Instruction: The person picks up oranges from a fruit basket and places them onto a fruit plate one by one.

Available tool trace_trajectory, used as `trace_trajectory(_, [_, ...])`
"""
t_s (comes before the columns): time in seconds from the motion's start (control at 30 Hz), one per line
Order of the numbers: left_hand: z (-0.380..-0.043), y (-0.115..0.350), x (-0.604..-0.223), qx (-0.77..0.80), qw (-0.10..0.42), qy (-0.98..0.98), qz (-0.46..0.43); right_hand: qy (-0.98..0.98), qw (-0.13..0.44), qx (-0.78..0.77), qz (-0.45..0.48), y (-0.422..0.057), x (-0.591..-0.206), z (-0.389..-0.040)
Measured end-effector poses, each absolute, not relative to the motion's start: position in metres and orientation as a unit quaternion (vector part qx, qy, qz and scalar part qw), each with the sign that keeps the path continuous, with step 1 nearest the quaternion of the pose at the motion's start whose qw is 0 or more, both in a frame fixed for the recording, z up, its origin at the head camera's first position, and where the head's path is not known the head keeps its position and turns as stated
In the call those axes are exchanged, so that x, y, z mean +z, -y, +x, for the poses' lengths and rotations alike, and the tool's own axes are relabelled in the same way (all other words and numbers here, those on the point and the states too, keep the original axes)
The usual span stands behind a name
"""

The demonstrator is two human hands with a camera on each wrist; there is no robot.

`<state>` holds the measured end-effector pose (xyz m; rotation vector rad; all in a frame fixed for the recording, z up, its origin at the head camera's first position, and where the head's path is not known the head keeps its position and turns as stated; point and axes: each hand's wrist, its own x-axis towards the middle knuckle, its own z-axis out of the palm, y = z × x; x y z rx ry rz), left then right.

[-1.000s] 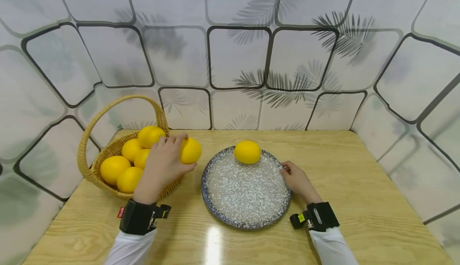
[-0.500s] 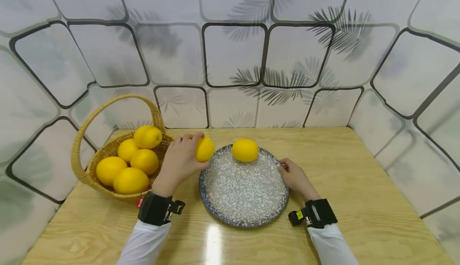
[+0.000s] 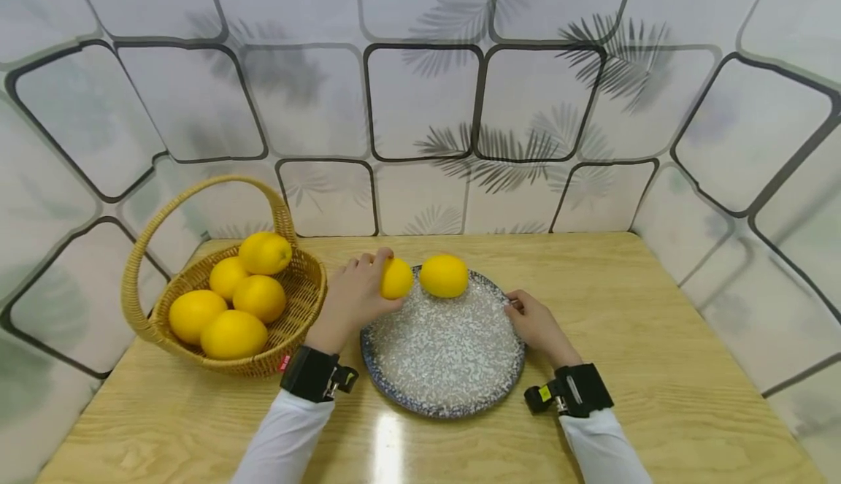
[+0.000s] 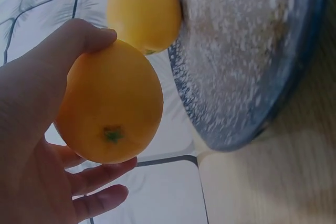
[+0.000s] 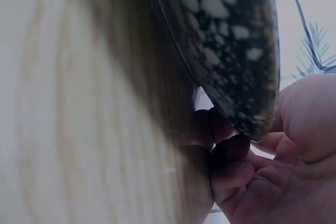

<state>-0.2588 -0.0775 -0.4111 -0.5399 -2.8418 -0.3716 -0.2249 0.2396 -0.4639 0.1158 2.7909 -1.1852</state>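
My left hand (image 3: 358, 290) grips a yellow-orange orange (image 3: 397, 278) over the plate's far left rim. In the left wrist view, the thumb lies on one side of this orange (image 4: 113, 103), the fingers on the other, and a green stem mark shows. A second orange (image 3: 444, 276) rests on the far side of the speckled grey plate (image 3: 447, 352), close beside the held one. My right hand (image 3: 540, 327) holds the plate's right rim, its fingers curled at the edge in the right wrist view; part of that hold is hidden.
A wicker basket (image 3: 298, 316) with a tall handle stands on the wooden table (image 3: 657, 367) at the left, holding several oranges (image 3: 233, 334). Patterned fabric walls (image 3: 420, 199) close off the back and sides.
My left hand has carried the orange rightward from beside the basket to the plate's far left rim. The right hand stays at the plate's rim. The view has shifted slightly.
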Motion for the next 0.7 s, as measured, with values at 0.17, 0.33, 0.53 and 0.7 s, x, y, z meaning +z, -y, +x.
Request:
trace_trajectory(0.17, [-0.261, 0.071, -0.419, -0.124, 0.096, 0.970, -0.186, -0.919, 0.052, -0.389, 0.036, -0.240, -0.465, -0.226])
trace_trajectory(0.33, [-0.262, 0.066, -0.426, -0.118, 0.087, 0.971, -0.189, -0.918, 0.056, -0.391, 0.042, -0.240, -0.467, -0.225])
trace_trajectory(0.53, [-0.260, 0.063, -0.431, -0.118, 0.088, 0.971, -0.187, -0.918, 0.054, -0.391, 0.040, -0.239, -0.467, -0.225])
trace_trajectory(0.7, [-0.260, 0.061, -0.434, -0.113, 0.098, 0.971, -0.189, -0.918, 0.051, -0.390, 0.041, -0.239, -0.465, -0.225])
